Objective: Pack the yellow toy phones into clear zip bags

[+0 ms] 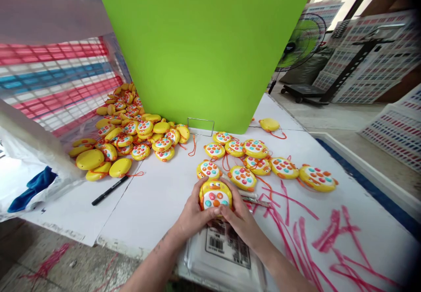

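Left hand and right hand are holding a yellow duck-faced toy, lower centre of the frame.
Fingers are curling round its sides, thumbs meeting at its lower edge; it is showing an orange bill and a white panel of red, orange and blue domes. A white table is spreading beneath; a striped sheet is hanging upper left, a green board is standing upper centre, a fan upper right. Left to right are lying: a toy heap too crowded to count, one black pen, nine clustered toys, one separate toy.
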Available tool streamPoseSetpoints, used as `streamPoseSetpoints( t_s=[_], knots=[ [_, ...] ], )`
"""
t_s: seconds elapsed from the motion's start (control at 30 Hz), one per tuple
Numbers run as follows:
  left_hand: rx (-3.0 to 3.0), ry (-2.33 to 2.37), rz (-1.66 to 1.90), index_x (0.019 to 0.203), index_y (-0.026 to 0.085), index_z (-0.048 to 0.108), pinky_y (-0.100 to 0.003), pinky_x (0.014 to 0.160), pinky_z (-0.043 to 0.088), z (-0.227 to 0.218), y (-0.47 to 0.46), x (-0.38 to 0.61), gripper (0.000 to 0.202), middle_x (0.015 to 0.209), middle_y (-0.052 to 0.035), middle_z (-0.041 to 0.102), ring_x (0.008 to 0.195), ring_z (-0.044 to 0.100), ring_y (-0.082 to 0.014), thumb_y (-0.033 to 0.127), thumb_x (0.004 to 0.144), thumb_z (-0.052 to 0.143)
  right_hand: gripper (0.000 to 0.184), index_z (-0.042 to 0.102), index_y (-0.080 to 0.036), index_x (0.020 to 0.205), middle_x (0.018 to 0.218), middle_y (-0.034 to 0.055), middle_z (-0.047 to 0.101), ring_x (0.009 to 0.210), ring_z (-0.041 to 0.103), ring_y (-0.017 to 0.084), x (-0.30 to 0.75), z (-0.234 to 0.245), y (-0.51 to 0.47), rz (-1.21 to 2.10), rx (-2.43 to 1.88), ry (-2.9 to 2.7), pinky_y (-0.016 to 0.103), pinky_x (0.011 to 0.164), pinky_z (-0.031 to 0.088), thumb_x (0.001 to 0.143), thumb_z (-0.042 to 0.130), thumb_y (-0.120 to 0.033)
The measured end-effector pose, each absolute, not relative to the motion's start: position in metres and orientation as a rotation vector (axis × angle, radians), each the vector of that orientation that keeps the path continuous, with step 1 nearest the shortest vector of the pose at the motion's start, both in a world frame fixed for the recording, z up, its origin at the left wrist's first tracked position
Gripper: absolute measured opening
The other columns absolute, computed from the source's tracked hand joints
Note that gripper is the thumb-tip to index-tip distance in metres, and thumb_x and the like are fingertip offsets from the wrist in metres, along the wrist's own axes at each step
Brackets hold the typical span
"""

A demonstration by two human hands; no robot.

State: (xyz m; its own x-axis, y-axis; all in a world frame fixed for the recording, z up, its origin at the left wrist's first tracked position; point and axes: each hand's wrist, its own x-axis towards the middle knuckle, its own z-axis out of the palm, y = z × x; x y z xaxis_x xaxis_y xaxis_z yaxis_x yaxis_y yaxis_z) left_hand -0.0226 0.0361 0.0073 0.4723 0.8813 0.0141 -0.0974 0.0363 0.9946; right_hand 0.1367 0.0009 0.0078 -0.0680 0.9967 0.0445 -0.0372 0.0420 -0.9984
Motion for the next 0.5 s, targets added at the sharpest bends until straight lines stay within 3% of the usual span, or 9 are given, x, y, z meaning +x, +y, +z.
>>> streamPoseSetpoints(
  t_s=[0.07, 0.13, 0.23, 0.33, 0.43, 0.5],
  knots=[
    [1.219, 0.761, 0.861, 0.137, 0.025, 0.024, -0.028, 0.062, 0.054, 0.010, 0.035, -0.022, 0.084, 0.116, -0.0101, 0.057, 0.083, 0.063, -0.0199, 0.042, 0.072, 0.074, 0.073, 0.018, -0.028, 0.146, 0.149, 0.0067, 0.030, 0.133, 0.035, 0.025, 0.138, 0.007, 0.001, 1.161, -1.092, -1.301, 0.040, 0.104, 0.039, 0.086, 0.058, -0.041],
    [1.141, 0.725, 0.849, 0.137, 0.025, 0.025, -0.026, 0.057, 0.053, 0.011, 0.035, -0.021, 0.081, 0.112, -0.0094, 0.058, 0.075, 0.063, -0.0172, 0.043, 0.073, 0.072, 0.077, 0.018, -0.031, 0.146, 0.152, 0.0055, 0.023, 0.139, 0.024, 0.026, 0.140, 0.004, 0.002, 1.034, -1.119, -1.428, 0.044, 0.109, 0.032, 0.083, 0.062, -0.039],
    [1.053, 0.650, 0.913, 0.135, 0.023, 0.031, -0.033, 0.076, 0.053, 0.011, 0.035, -0.020, 0.074, 0.118, -0.0099, 0.056, 0.091, 0.062, -0.0211, 0.043, 0.076, 0.070, 0.078, 0.029, -0.035, 0.142, 0.152, 0.0042, 0.020, 0.140, 0.019, 0.028, 0.140, -0.003, 0.004, 0.808, -1.183, -1.686, 0.048, 0.111, 0.028, 0.076, 0.071, -0.033],
    [1.017, 0.601, 0.937, 0.134, 0.024, 0.036, -0.038, 0.092, 0.047, 0.008, 0.038, -0.022, 0.066, 0.125, -0.0096, 0.053, 0.107, 0.057, -0.0248, 0.043, 0.079, 0.067, 0.068, 0.036, -0.035, 0.138, 0.151, 0.0042, 0.022, 0.138, 0.024, 0.028, 0.136, -0.008, 0.005, 0.602, -1.246, -1.774, 0.048, 0.110, 0.031, 0.078, 0.067, -0.027],
    [1.032, 0.546, 0.928, 0.134, 0.024, 0.040, -0.038, 0.094, 0.045, 0.003, 0.040, -0.024, 0.067, 0.128, -0.0096, 0.053, 0.108, 0.056, -0.0255, 0.049, 0.078, 0.066, 0.061, 0.043, -0.033, 0.135, 0.147, 0.0049, 0.030, 0.136, 0.028, 0.028, 0.132, -0.007, 0.004, 0.497, -1.266, -1.702, 0.047, 0.110, 0.030, 0.079, 0.067, -0.027],
    [1.041, 0.544, 0.904, 0.136, 0.025, 0.039, -0.036, 0.085, 0.049, 0.000, 0.040, -0.025, 0.069, 0.124, -0.0104, 0.056, 0.100, 0.060, -0.0246, 0.057, 0.079, 0.060, 0.063, 0.047, -0.031, 0.132, 0.144, 0.0055, 0.037, 0.134, 0.033, 0.029, 0.134, -0.005, 0.003, 0.581, -1.233, -1.576, 0.046, 0.110, 0.031, 0.074, 0.073, -0.029]
  ],
)
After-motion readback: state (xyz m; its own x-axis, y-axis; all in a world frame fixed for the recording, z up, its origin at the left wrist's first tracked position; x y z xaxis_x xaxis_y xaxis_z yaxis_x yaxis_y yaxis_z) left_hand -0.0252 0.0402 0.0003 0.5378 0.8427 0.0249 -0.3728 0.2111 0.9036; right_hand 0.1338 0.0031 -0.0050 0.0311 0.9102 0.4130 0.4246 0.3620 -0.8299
